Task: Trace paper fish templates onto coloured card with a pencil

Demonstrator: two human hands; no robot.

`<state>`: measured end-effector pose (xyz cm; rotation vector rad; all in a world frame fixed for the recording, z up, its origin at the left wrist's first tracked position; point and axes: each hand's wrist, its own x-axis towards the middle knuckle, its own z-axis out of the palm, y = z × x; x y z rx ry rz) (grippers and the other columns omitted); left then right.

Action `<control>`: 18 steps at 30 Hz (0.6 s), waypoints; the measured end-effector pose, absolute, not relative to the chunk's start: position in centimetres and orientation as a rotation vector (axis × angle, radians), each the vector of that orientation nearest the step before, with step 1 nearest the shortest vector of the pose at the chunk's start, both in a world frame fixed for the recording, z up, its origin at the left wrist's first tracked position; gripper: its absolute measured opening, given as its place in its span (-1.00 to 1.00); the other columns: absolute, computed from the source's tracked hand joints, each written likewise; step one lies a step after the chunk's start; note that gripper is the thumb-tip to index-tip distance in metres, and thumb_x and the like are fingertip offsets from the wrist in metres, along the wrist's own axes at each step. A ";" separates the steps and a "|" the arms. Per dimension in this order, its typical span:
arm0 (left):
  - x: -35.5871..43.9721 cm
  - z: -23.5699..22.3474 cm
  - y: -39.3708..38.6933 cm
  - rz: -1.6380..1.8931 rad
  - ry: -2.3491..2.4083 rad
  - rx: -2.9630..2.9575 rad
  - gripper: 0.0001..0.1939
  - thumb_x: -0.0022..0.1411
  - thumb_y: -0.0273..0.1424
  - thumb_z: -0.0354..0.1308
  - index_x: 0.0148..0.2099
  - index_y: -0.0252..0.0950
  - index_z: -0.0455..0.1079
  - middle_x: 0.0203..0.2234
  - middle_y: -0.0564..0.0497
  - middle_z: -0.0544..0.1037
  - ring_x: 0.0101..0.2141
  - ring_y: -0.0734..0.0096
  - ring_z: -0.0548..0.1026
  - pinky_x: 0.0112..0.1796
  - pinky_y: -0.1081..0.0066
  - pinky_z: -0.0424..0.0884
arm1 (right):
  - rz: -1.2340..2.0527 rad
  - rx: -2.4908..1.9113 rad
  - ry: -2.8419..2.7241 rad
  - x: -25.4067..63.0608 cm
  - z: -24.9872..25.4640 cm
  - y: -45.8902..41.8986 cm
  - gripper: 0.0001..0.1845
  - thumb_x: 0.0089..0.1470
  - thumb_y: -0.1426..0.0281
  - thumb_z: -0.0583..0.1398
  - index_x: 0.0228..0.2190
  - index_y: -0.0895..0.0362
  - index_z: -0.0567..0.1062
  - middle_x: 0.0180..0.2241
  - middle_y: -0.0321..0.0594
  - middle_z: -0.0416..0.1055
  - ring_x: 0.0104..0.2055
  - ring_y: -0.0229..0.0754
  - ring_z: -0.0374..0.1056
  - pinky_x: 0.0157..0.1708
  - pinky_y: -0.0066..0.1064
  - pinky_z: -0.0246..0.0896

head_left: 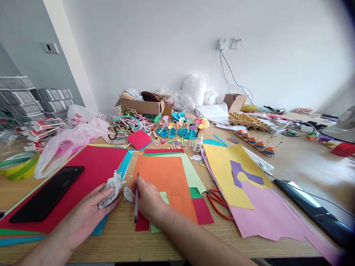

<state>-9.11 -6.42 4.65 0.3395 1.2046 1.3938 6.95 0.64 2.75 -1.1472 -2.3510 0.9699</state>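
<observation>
My left hand (88,208) pinches a grey-and-white paper cutout (112,188) of a drawn figure, held just above the red paper sheet (91,166). My right hand (151,199) is closed around a dark pen (136,201), which points up and down, and rests on the orange paper sheet (163,177). A smaller fish-shaped cutout (128,194) lies between the two hands, touching my right thumb. A fish outline (176,199) is drawn on the orange sheet, right of my right hand.
A black phone (47,197) lies on the red sheet at left. Red scissors (219,203) lie by yellow (224,162) and pink paper (266,214). Tape roll (18,164), glue bottle (198,144), pipe cleaners (127,123), boxes and craft pieces crowd the back.
</observation>
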 end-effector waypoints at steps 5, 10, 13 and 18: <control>-8.7 4.9 -6.1 1.376 1.201 0.353 -0.82 0.10 -0.56 0.19 -0.23 -0.31 0.54 -0.26 -0.09 0.63 -0.09 0.10 0.55 -0.07 0.21 0.51 | 1.037 -1.152 -2.280 6.9 2.8 0.8 -0.62 -0.10 0.61 0.24 -0.22 0.07 0.37 -0.32 -0.27 0.47 -0.32 -0.20 0.36 -0.38 -0.48 0.12; -7.7 5.3 -5.6 1.394 1.246 0.384 -0.83 0.09 -0.59 0.16 -0.28 -0.32 0.53 -0.32 -0.09 0.63 -0.18 0.15 0.58 -0.17 0.29 0.55 | 1.103 -1.154 -2.194 6.8 2.8 0.9 -0.60 -0.20 0.62 0.29 -0.28 0.06 0.38 -0.40 -0.35 0.41 -0.36 -0.22 0.33 -0.37 -0.47 0.13; -8.1 5.3 -5.5 1.390 1.263 0.444 -0.83 0.06 -0.59 0.19 -0.28 -0.32 0.52 -0.34 -0.08 0.61 -0.24 0.19 0.58 -0.22 0.33 0.54 | 1.147 -1.124 -2.108 6.8 2.6 1.0 -0.66 -0.20 0.63 0.27 -0.36 0.06 0.37 -0.50 -0.41 0.34 -0.42 -0.26 0.29 -0.41 -0.49 0.12; -10.4 5.8 -6.1 1.350 1.395 0.640 -0.80 -0.09 -0.46 0.36 -0.34 -0.24 0.46 -0.40 0.05 0.56 -0.35 0.33 0.52 -0.33 0.44 0.46 | 1.238 -1.039 -1.890 7.3 2.9 2.1 -0.73 -0.14 0.63 0.18 -0.42 0.06 0.29 -0.56 -0.46 0.24 -0.53 -0.32 0.23 -0.52 -0.54 0.14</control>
